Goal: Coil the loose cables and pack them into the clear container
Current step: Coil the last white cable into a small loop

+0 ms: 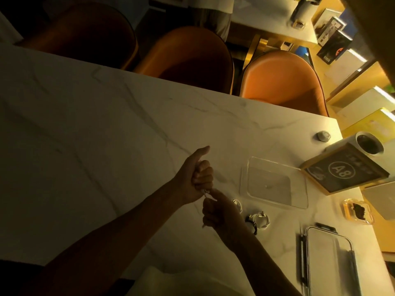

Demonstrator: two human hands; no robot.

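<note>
My left hand (197, 176) is a closed fist with the thumb sticking up, held over the white marble table (89, 129). My right hand (220, 212) sits just below it, fingers closed. A thin pale cable (205, 193) runs between the two fists and both hands grip it. A coiled white cable (259, 220) lies on the table to the right of my right hand, and another coil (237, 205) peeks out behind that hand. The clear container (274, 182) stands open and holds nothing, farther right.
The container's clear lid with dark clips (329, 259) lies near the front right edge. A sign marked A8 (345, 170), a white cup (369, 146), a small grey knob (323, 136) and an amber tray (358, 211) crowd the right end. Orange chairs (284, 80) line the far side.
</note>
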